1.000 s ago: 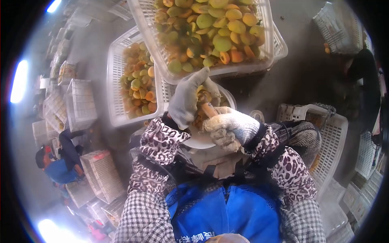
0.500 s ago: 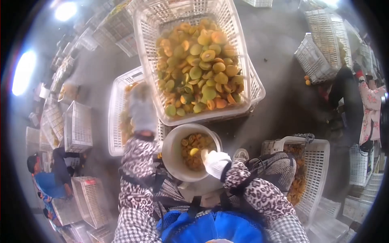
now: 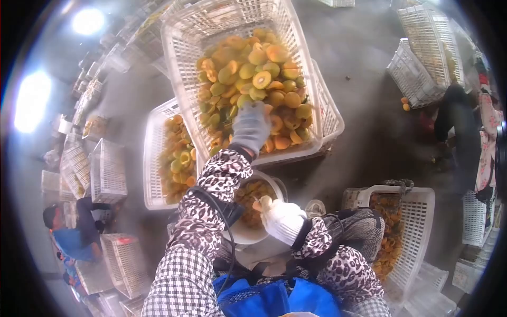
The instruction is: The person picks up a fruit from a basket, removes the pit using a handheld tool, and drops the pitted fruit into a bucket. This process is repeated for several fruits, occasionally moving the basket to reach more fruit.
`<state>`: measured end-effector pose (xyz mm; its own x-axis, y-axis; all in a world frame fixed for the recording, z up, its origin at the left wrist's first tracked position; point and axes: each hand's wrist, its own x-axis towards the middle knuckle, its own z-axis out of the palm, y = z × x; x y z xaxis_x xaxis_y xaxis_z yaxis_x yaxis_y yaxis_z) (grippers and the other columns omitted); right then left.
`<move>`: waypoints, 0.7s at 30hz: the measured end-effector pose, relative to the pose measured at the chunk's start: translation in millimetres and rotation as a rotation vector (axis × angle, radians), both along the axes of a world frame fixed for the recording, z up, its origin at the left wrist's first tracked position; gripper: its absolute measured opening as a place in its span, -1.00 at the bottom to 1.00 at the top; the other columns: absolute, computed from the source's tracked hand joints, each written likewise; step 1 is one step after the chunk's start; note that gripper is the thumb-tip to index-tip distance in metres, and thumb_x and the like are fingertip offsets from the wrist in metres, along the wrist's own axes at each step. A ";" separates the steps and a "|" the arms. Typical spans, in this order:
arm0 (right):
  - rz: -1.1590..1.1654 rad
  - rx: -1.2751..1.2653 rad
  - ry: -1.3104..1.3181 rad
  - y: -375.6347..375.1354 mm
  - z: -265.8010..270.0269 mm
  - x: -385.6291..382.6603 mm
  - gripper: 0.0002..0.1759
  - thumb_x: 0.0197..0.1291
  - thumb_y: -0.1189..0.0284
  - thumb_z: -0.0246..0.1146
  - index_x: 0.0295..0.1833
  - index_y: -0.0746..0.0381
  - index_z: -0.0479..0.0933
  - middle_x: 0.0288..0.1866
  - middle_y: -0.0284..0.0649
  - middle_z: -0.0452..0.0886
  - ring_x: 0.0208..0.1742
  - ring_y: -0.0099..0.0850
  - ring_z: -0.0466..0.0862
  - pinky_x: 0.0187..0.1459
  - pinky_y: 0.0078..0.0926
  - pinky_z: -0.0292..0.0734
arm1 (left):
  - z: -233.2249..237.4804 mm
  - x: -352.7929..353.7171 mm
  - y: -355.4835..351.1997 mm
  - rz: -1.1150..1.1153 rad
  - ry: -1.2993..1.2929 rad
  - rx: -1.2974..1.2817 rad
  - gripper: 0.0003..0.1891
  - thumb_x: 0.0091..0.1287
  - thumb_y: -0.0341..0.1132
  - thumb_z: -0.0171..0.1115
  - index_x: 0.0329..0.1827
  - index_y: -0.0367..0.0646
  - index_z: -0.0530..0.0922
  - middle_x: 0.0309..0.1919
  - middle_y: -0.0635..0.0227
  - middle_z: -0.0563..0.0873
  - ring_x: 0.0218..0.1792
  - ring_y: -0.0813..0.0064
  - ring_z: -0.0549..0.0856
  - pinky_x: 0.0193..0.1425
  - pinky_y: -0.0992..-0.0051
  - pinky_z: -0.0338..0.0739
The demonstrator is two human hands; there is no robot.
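My left hand (image 3: 252,128), in a grey glove, reaches into the halved yellow-green and orange fruit (image 3: 261,80) in the large white crate (image 3: 182,87). Its fingers look slightly apart against the fruit, tips partly hidden. Over the right side of a pale bucket (image 3: 248,236), my right hand (image 3: 283,221) wears a white glove. The fingers are closed round a small object too unclear to name, with an orange-brown bit at the fingertips. Cut fruit pieces (image 3: 252,196) lie inside the bucket, which my left sleeve partly covers.
Another white crate of fruit (image 3: 149,174) stands left of the bucket. At the right, a crate (image 3: 420,232) holds orange-brown pieces. Stacked crates (image 3: 110,169) line the left side. One person (image 3: 74,240) sits at the far left; another (image 3: 488,137) is at the far right.
My left hand has moved right, from above the left crate into the fruit in the large crate. My right hand stays at the bucket, slightly lower. The yellow piece seen in the bucket no longer shows.
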<state>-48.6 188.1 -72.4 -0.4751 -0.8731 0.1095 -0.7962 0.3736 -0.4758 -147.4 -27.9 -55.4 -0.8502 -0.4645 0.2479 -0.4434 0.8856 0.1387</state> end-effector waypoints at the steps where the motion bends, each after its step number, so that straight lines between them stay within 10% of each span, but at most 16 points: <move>1: -0.001 -0.011 -0.107 -4.0 5.9 -3.5 -0.84 0.29 0.39 0.18 -0.19 0.26 0.43 -0.54 -0.03 0.61 -0.62 -0.07 0.63 -0.59 -0.11 0.53 | -10.8 9.8 -12.2 0.011 -0.011 -0.012 -0.68 0.35 -0.16 0.25 0.02 -0.19 0.53 -0.05 -0.03 0.61 -0.05 0.02 0.67 0.02 0.15 0.59; 3: -0.077 -0.077 -0.308 -10.8 15.7 -10.0 -0.79 0.27 0.38 0.24 -0.12 0.28 0.43 -0.49 0.00 0.66 -0.52 -0.02 0.69 -0.47 -0.11 0.62 | -24.0 30.9 -32.9 0.100 0.438 0.211 -0.62 0.32 -0.21 0.26 0.08 -0.26 0.47 -0.10 0.02 0.62 -0.17 0.10 0.68 -0.08 0.19 0.58; 4: -0.144 -0.126 -0.352 -14.4 19.4 -12.9 -0.78 0.28 0.38 0.24 -0.07 0.27 0.45 -0.46 0.02 0.67 -0.48 -0.01 0.70 -0.43 -0.11 0.63 | 26.9 40.4 -9.7 0.356 0.477 0.917 -0.63 0.31 -0.27 0.25 0.08 -0.29 0.45 -0.15 0.09 0.63 -0.21 0.16 0.68 -0.08 0.24 0.60; 5: -0.211 -0.169 -0.400 -17.5 22.0 -15.2 -0.76 0.28 0.38 0.23 -0.02 0.26 0.46 -0.43 0.03 0.68 -0.44 0.01 0.71 -0.39 -0.12 0.64 | 29.2 55.0 -17.8 0.380 0.475 0.906 -0.63 0.31 -0.27 0.25 0.08 -0.29 0.45 -0.15 0.09 0.63 -0.21 0.16 0.68 -0.08 0.24 0.60; 7: -0.231 -0.207 -0.557 -20.1 51.4 -29.6 -0.71 0.28 0.40 0.26 0.07 0.24 0.47 -0.31 0.06 0.70 -0.29 0.02 0.74 -0.28 -0.19 0.66 | 32.8 86.1 -36.0 0.282 0.617 1.874 -0.64 0.30 -0.35 0.26 0.09 -0.33 0.44 -0.19 0.15 0.64 -0.22 0.26 0.69 -0.04 0.28 0.65; 11: -0.165 -0.369 -0.597 -29.5 52.9 -30.7 -0.60 0.27 0.21 0.27 0.15 0.14 0.50 -0.13 -0.04 0.69 -0.12 0.03 0.70 -0.10 -0.09 0.60 | 50.3 130.8 0.8 0.015 0.645 1.864 -0.61 0.48 -0.22 0.15 0.20 -0.33 0.44 -0.08 0.07 0.68 -0.14 0.28 0.74 0.10 0.21 0.67; 12: -0.170 -0.354 -0.606 -32.6 51.5 -28.5 -0.60 0.27 0.21 0.27 0.15 0.14 0.50 -0.13 -0.04 0.69 -0.12 0.03 0.70 -0.10 -0.09 0.60 | 59.0 137.1 9.1 -0.171 0.269 1.105 -0.55 0.52 -0.10 0.11 0.25 -0.30 0.44 0.04 0.00 0.64 -0.04 0.21 0.72 0.16 0.21 0.65; 13: -0.194 -0.294 -0.618 -35.0 49.8 -26.2 -0.61 0.27 0.21 0.26 0.15 0.14 0.51 -0.11 -0.04 0.69 -0.13 0.03 0.70 -0.10 -0.09 0.61 | 60.4 139.3 11.2 -0.164 0.264 1.121 -0.55 0.52 -0.10 0.11 0.25 -0.30 0.44 0.04 0.00 0.64 -0.04 0.21 0.72 0.16 0.21 0.65; 15: -0.220 -0.216 -0.628 -35.9 47.8 -22.2 -0.61 0.28 0.22 0.25 0.15 0.14 0.51 -0.10 -0.04 0.69 -0.14 0.03 0.70 -0.09 -0.09 0.61 | 56.5 143.7 13.7 0.182 0.684 2.170 -0.51 0.52 -0.06 0.11 0.28 -0.29 0.43 0.06 0.02 0.62 0.05 0.20 0.68 0.20 0.23 0.63; 21: -0.155 -0.208 -0.794 -38.8 56.2 -21.3 -0.60 0.28 0.25 0.26 0.17 0.19 0.53 -0.14 -0.03 0.69 -0.15 -0.05 0.71 -0.09 -0.17 0.60 | 55.0 157.7 16.6 0.107 0.716 2.084 -0.53 0.51 -0.09 0.11 0.35 -0.18 0.39 0.08 0.01 0.61 0.12 0.09 0.63 0.25 0.14 0.59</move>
<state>-69.9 149.4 -16.3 -0.5923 -0.7903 -0.1571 -0.1416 0.2940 -0.9452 10.3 -11.3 -0.4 -0.8301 -0.4331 -0.3512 0.0767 -0.7126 0.6974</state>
